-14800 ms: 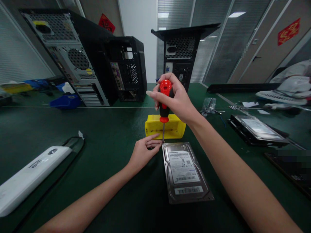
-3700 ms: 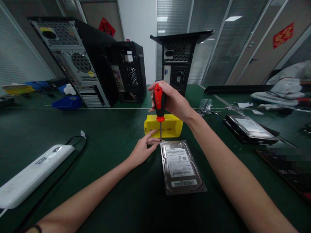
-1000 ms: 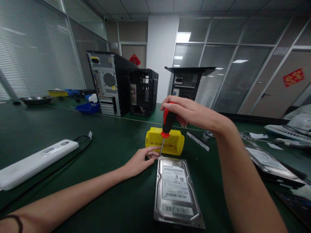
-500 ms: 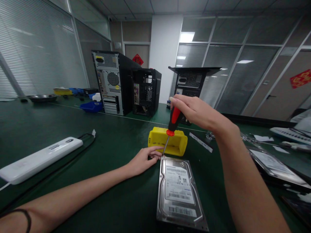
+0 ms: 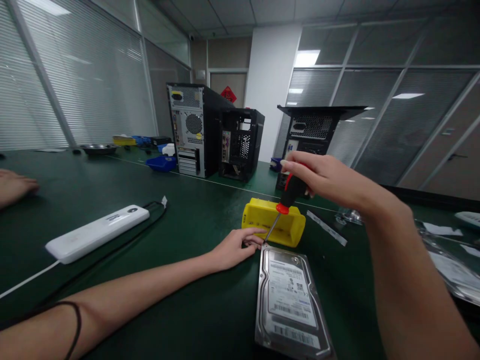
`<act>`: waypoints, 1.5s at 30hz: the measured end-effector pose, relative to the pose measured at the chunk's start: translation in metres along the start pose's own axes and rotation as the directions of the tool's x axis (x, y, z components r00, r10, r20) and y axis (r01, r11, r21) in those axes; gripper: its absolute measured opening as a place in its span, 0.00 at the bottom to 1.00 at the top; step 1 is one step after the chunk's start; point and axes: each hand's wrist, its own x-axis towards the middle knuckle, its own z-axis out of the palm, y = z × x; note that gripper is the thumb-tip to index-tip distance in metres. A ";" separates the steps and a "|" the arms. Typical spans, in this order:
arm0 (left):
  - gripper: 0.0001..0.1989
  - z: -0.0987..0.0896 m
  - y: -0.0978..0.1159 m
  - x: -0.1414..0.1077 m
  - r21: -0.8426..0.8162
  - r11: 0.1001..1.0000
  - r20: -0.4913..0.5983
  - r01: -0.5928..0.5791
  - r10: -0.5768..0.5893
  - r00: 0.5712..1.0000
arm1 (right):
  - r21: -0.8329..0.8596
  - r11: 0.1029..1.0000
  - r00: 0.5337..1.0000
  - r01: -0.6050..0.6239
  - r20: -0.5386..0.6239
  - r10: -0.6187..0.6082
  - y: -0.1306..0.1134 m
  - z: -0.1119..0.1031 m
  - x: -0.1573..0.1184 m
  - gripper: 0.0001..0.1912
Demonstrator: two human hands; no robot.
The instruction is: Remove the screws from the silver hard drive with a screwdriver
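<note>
Hard drive (image 5: 290,302), below right grip (image 5: 320,175)

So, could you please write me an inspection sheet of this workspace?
Surface: green table, dimmer toward the viewer.
Work items: drive, label up; screwdriver, tilted, tip at the drive's far-left corner; yellow bin just beyond, with small bits inside too unclear to name.
Clutter: white unit, blue bin and metal bowl to the left; clear strip to the right.
Hands: right hand grips the screwdriver; left hand has its fingers at that corner; another person's hand shows at the left edge.
Cables: white cable at the unit's near end; black cable beside it.
Surroundings: computer cases, pillar, glass walls.
</note>
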 end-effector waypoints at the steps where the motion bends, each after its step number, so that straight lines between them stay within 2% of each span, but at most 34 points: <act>1: 0.25 0.000 0.000 0.000 0.005 1.000 0.000 0.002 -0.002 1.000 | 0.044 0.999 1.000 0.014 0.018 -0.015 0.000 -0.001 -0.001 0.19; 3: 0.25 0.000 0.000 0.000 0.013 1.000 0.003 0.006 -0.006 1.000 | 0.129 0.991 0.998 0.046 0.041 -0.051 -0.001 -0.002 -0.002 0.16; 5: 0.26 0.000 -0.001 0.001 0.010 1.000 0.007 0.007 -0.007 1.000 | 0.144 0.987 0.997 0.073 0.029 -0.078 -0.004 -0.001 -0.002 0.15; 10: 0.25 -0.001 -0.006 0.002 0.011 1.000 0.016 0.001 -0.001 1.000 | -0.063 0.995 0.993 0.081 -0.077 -0.086 -0.008 0.003 -0.002 0.20; 15: 0.25 -0.003 -0.008 0.002 0.007 1.000 0.025 0.012 -0.013 1.000 | 0.019 1.000 0.999 0.016 0.031 -0.016 -0.004 0.001 -0.005 0.17; 17: 0.25 -0.003 -0.007 0.002 0.005 1.000 0.027 0.021 -0.021 0.999 | 0.036 0.999 0.999 0.020 0.032 -0.021 -0.003 0.000 -0.005 0.18; 22: 0.24 -0.003 -0.005 0.002 -0.006 0.999 0.023 0.032 -0.032 0.999 | -0.109 0.990 0.988 0.088 -0.116 -0.101 -0.003 0.002 0.000 0.23; 28: 0.24 -0.002 0.000 0.002 0.005 0.999 0.018 0.052 -0.052 0.998 | -0.207 0.958 0.948 0.197 -0.209 -0.240 -0.005 0.009 0.006 0.20; 36: 0.21 -0.001 -0.005 0.003 -0.027 0.999 0.016 0.039 -0.039 0.999 | -0.336 0.938 0.936 0.084 -0.295 -0.190 -0.005 0.014 0.005 0.30; 40: 0.20 -0.001 -0.006 0.004 -0.032 0.998 0.013 0.050 -0.050 0.999 | -0.237 0.967 0.964 0.091 -0.223 -0.145 -0.002 0.015 0.007 0.25; 42: 0.20 -0.001 -0.004 0.003 -0.032 0.998 0.012 0.060 -0.060 0.998 | -0.155 0.976 0.963 0.155 -0.195 -0.184 -0.001 0.016 0.009 0.21; 45: 0.21 -0.001 -0.002 0.003 -0.027 0.998 0.013 0.061 -0.061 0.998 | -0.096 0.967 0.944 0.236 -0.215 -0.252 -0.002 0.020 0.013 0.19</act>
